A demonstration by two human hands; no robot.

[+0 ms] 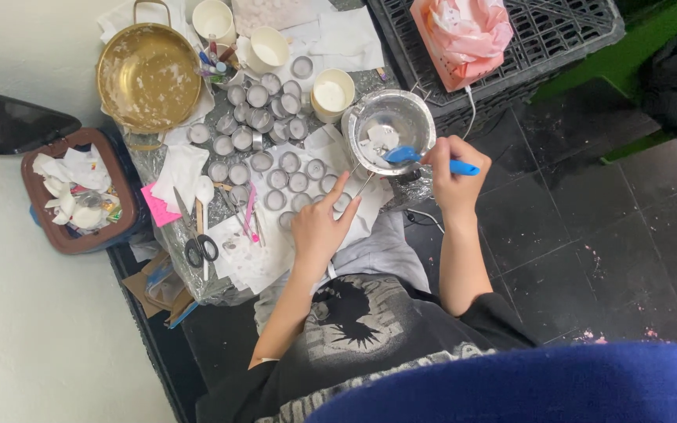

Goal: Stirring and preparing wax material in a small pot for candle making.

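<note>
Head view: the right hand grips a blue spatula, its blade inside the steel pot, apparently scraping out white wax. The left hand, fingers loosely spread and empty, rests just left of the pot beside small tealight cups. Pouring next would need care: cups crowd the pot's left; its right side overhangs open floor.

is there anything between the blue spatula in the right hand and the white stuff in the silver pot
Nothing visible. The right hand holds the blue spatula with its blade already over the rim of the silver pot, right beside the white lumps. The left hand rests apart on the small metal cups.
</note>
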